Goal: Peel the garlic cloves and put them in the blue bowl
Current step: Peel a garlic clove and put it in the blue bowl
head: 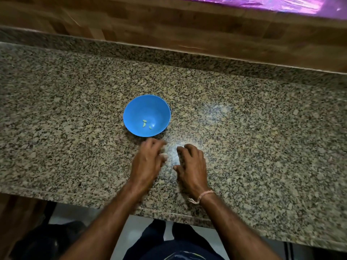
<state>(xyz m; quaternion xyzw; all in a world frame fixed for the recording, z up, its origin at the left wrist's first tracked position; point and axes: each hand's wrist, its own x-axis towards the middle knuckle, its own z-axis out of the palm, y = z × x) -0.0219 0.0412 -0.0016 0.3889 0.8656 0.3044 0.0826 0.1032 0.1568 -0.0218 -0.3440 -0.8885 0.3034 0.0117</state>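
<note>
Nearest the camera, the person's dark trousers (150, 239) and a strip of pale floor (135, 228) show below the counter (262, 128), a flat slab of speckled granite in tan, grey and black, polished, w/ a straight front edge. Both forearms reach over that edge. A thin twisted thread band (202, 196), pinkish w/ a frayed knot, sits on the R wrist. The R hand (191, 164) is palm down, fingers bent and a little spread, tips at or just above the stone; no object shows in it. The L hand (148, 158) is motion-blurred, fingers loosely curled; a small pale bit shows at its fingertips, but whether that is a clove or a nail can't be told, so its grip can't be told either. The hands lie side by side, a narrow gap of glossy stone btwn them. Just beyond the L hand, near but not touching, stands the blue bowl (131, 107): round, smooth plastic, deep sides. Inside, at the bottom, lie three small garlic cloves (144, 124), pale yellow-green, curved, close together. Farther back a low granite upstand (206, 62) runs along the counter, then a brown wood-block panel (187, 30), and at the top edge a shiny purple sheet (262, 2).
</note>
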